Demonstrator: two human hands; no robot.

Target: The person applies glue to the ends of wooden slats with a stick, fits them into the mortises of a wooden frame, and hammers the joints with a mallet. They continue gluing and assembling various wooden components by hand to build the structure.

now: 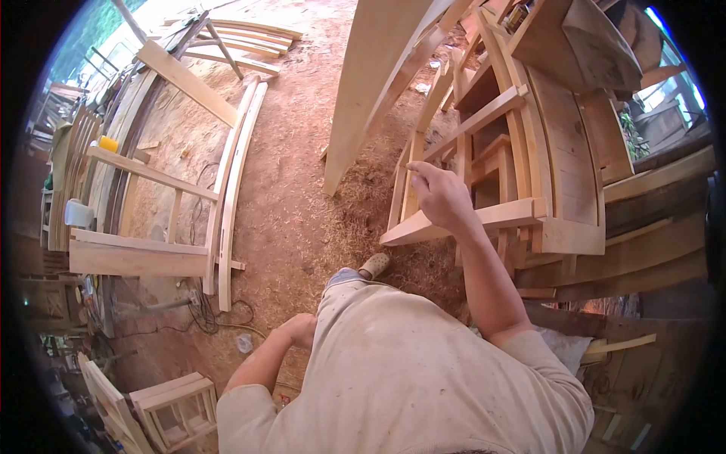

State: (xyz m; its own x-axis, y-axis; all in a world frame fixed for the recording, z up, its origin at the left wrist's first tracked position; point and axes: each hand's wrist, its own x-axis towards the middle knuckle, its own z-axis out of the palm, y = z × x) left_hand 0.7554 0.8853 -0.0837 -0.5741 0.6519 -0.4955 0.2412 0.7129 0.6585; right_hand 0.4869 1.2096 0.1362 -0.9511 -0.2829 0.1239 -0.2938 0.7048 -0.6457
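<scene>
My right hand (442, 197) reaches out over a pale wooden furniture frame (499, 215), above its near rail. Its fingers are curled and pinched together toward an upright of the frame; whatever lies inside them is hidden. Low at my left side, my left hand (302, 331) rests against my thigh, its fingers mostly out of sight. The frame has slanted rails, uprights and a panelled side (560, 151). A long, wide board (370, 83) stands tilted just beyond the frame.
On the left lies another wooden frame (151, 261) with long rails (236, 189). A small slatted piece (174, 408) sits at the lower left. Cables (204, 314) trail across the shavings-strewn dirt floor (295, 174). Curved timbers (249, 38) lie at the back.
</scene>
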